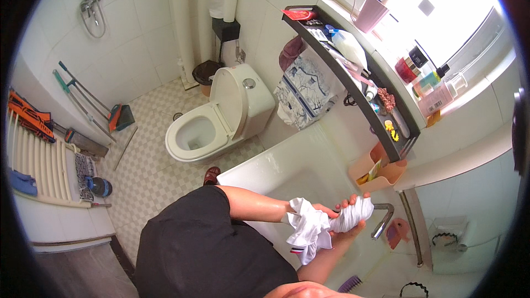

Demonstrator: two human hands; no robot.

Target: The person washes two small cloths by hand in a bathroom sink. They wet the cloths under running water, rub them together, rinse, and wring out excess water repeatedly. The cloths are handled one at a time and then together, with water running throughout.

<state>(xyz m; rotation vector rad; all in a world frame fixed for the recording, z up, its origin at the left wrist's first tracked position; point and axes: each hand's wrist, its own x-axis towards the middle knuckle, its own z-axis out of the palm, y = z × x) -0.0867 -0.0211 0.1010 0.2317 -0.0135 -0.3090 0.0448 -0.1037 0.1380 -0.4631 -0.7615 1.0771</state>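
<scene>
A wet-looking white cloth garment [353, 215] with a small dark and red striped edge is twisted into a tight bundle at one end, and its loose folds hang over my left wrist. My left hand [324, 211] grips the twisted part near those folds. Around the far end of the bundle curl the fingers of my right hand [356, 226], coming from below. Both hands are above the white washbasin [292, 171], close beside the metal faucet [383, 218]. The cloth partly hides both palms.
A black shelf [353, 85] with toiletries runs along the window wall, above a peach holder [381, 174]. Near the faucet is a pink fish-shaped item [396, 232]; a purple brush [349, 283] lies lower down. The toilet [193, 135] stands left of the basin.
</scene>
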